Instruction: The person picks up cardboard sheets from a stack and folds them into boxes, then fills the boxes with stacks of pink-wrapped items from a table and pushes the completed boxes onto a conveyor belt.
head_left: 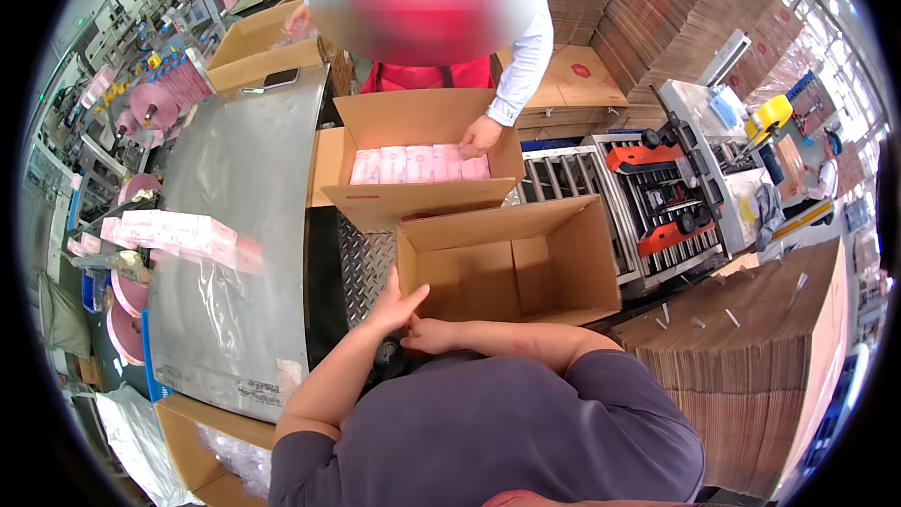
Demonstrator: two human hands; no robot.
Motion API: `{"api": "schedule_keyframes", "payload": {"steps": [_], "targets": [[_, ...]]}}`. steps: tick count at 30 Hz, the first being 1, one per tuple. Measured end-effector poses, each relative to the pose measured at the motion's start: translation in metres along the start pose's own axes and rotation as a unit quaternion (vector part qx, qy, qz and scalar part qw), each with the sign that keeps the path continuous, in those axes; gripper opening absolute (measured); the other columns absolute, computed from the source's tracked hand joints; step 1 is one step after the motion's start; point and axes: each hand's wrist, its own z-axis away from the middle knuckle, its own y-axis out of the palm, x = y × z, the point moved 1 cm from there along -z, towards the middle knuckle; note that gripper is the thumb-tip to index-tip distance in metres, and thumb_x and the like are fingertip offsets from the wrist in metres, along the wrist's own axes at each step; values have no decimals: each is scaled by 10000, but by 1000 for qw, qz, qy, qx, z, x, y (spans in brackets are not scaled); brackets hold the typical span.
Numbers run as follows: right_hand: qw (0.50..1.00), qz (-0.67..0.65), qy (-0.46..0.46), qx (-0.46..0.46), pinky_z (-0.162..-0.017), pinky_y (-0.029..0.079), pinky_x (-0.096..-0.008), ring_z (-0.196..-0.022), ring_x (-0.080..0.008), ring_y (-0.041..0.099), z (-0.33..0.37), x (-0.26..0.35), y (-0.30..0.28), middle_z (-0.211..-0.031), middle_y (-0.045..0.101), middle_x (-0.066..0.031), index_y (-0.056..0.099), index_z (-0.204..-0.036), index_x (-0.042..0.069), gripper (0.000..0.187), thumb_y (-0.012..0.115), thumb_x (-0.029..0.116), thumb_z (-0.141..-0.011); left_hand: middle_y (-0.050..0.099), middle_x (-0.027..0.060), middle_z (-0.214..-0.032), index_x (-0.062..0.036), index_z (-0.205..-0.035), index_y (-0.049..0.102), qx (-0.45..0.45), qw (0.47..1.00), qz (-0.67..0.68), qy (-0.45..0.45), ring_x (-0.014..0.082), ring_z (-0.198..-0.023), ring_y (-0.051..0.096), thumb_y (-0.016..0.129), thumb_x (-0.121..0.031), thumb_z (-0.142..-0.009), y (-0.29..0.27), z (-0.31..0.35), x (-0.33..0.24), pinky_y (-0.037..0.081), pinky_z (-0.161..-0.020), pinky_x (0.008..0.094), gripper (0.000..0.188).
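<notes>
Open box (488, 284) is sitting before me, right of the surface (253, 178) | my left hand (398, 304) is resting spread, thumb apart, at its left edge | my right hand (430, 335) is lying alongside, closure I cannot tell | co-worker's hand (482, 135) is reaching to pink packs (420, 165) in another box (422, 193)

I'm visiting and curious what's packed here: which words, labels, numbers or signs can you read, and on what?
No text is clear enough to quote.
Packs inside far box: too small.
Pink packs at left: too blurred.
Red mark on flat cardboard: too small.
Near box: none seen.
</notes>
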Motion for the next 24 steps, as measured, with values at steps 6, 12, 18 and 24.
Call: {"api": "schedule_keyframes", "payload": {"steps": [6,12,18,24], "targets": [[703,406,133,-568,-974,479,-445,-1117,-379,584,159,0,-161,-1167,627,-245,493,-1345,-16,633,722,229,-808,533,299,-1321,-54,-1525,166,-120,980,-146,58,460,-1187,536,439,-272,-1008,6,-17,25,427,-997,495,624],[736,196,321,-563,-842,527,-506,-989,-401,669,215,-177,-201,-1049,684,-257,544,-1271,7,455,578,333,-954,681,225,-1053,0,-1172,598,-110,978,-173,44,410,-1023,640,489,-308,-1007,-41,-69,67,490,-907,457,365],[793,-186,307,-492,-865,523,-445,-1053,-273,642,275,-408,-234,-1177,660,-143,518,-1328,-7,654,629,501,-932,611,136,-1305,-78,-1482,367,-239,952,-167,-89,295,-1160,595,388,-566,-996,-38,-130,256,474,-980,437,689],[765,-388,179,-482,-869,550,-518,-1013,-257,657,218,-371,-235,-1136,666,-93,552,-1245,77,502,646,458,-933,444,141,-1490,-101,-1542,269,73,917,270,-284,316,-1346,443,202,-731,-948,34,-126,250,367,-1103,446,868]]}}
